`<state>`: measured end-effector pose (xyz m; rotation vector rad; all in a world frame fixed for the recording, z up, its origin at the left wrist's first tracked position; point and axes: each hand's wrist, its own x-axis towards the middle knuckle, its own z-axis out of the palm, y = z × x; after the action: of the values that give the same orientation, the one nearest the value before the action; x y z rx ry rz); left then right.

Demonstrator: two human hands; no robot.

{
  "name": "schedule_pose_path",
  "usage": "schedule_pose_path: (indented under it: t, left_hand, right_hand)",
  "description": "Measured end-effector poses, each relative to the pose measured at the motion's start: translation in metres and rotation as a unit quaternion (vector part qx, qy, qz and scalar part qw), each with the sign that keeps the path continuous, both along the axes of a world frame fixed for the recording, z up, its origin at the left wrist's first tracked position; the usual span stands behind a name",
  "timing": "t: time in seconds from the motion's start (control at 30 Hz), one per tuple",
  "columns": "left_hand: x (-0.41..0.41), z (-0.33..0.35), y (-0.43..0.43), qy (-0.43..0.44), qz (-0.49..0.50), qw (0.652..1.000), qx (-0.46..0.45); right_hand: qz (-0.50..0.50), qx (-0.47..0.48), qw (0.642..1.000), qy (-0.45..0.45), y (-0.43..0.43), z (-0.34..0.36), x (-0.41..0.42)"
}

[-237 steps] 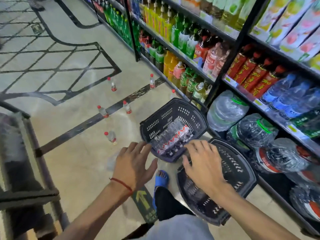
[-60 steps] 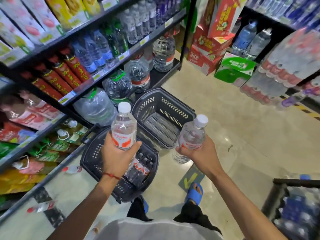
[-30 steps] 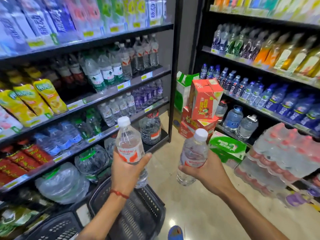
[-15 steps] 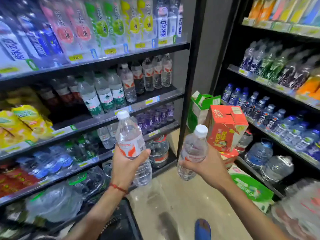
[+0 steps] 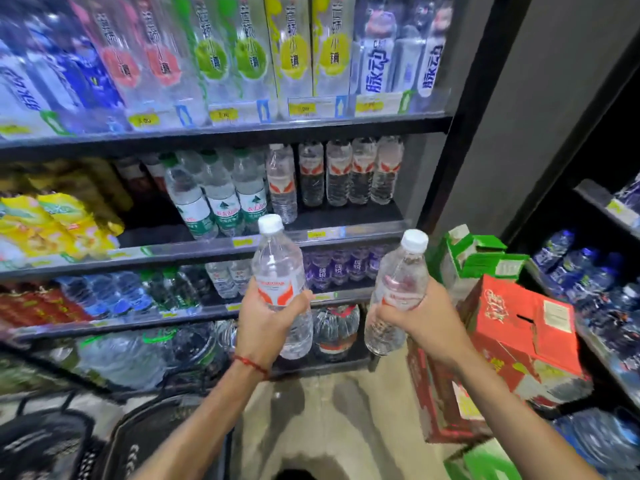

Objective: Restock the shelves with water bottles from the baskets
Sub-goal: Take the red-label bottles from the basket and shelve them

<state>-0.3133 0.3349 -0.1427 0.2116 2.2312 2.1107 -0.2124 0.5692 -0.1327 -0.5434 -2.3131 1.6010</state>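
My left hand [image 5: 268, 323] grips a clear water bottle [image 5: 280, 268] with a white cap and a red-and-white label, held upright. My right hand [image 5: 420, 315] grips a second bottle of the same kind [image 5: 398, 282], tilted a little to the right. Both are held in front of a black shelf unit [image 5: 311, 233]. On its middle shelf stands a row of matching red-labelled bottles [image 5: 346, 174], right of green-labelled ones [image 5: 221, 199]. Two dark baskets [image 5: 145, 445] sit on the floor at the bottom left, blurred.
Red and green cartons [image 5: 512, 334] are stacked on the floor at the right, close to my right arm. A second shelf [image 5: 595, 271] with blue-capped bottles runs along the right. Large water jugs [image 5: 334, 329] fill the bottom shelf. Pale floor [image 5: 322, 420] lies between.
I have stood up from the baskets with a bottle in each hand and turned toward the shelf. The view has risen, and both bottles are nearer the shelf with the red-labelled row.
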Motion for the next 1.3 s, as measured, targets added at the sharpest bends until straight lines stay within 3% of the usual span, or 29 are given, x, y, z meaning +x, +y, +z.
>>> schedule_pose_path:
  t: [0.27, 0.57, 0.87, 1.3]
  left_hand:
    - [-0.054, 0.002, 0.046, 0.098, 0.068, 0.987, -0.108]
    - [-0.127, 0.005, 0.083, 0.236, 0.055, 0.962, -0.13]
    - [-0.166, 0.001, 0.121, 0.335, 0.147, 0.924, -0.108]
    - [-0.226, -0.037, 0.175, 0.186, 0.228, 0.952, -0.088]
  right_hand:
    - [0.017, 0.016, 1.0, -0.01, 0.038, 0.0, -0.056]
    - [0.0, 0.018, 1.0, 0.001, 0.063, 0.007, -0.096]
    - [0.01, 0.043, 0.999, -0.003, 0.088, 0.004, -0.114]
    - [0.027, 0.039, 0.999, 0.023, 0.104, -0.013, -0.131]
